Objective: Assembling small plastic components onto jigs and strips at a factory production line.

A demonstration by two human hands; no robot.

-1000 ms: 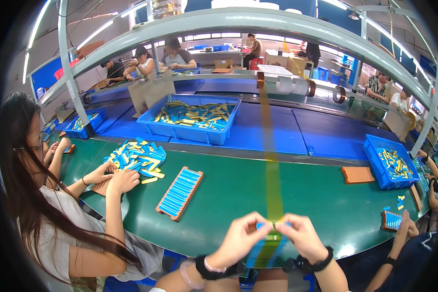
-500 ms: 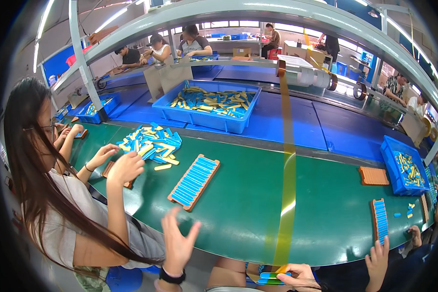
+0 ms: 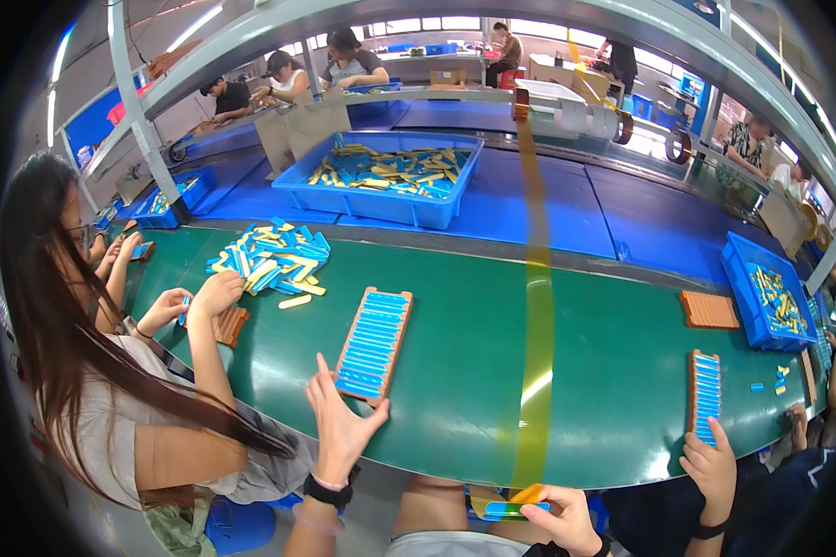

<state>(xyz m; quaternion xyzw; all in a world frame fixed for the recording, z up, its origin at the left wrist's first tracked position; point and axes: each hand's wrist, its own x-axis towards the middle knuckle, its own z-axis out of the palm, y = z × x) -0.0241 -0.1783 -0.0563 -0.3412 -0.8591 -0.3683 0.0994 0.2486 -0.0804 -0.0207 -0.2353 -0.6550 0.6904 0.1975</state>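
Note:
My left hand, a dark band at its wrist, spans the near end of a brown grooved tray, thumb at the near corner and fingers along the left side. Narrow blue strips fill the tray's grooves in a row. Low at the front edge, my right hand pinches a blue strip between thumb and fingers, with amber film around it. A long band of translucent amber tape comes down from the overhead rack towards this hand. Fingers partly hide the held strip.
Left of the tray lies a heap of blue and yellow strips, beside a co-worker handling another tray. Blue bins stand beyond the green table. At right, a co-worker's hand touches a filled tray.
My left hand has reached the tray, which has turned slightly and shifted nearer to me. My right hand still holds the strip and tape. The co-worker's hand at right has reached its tray.

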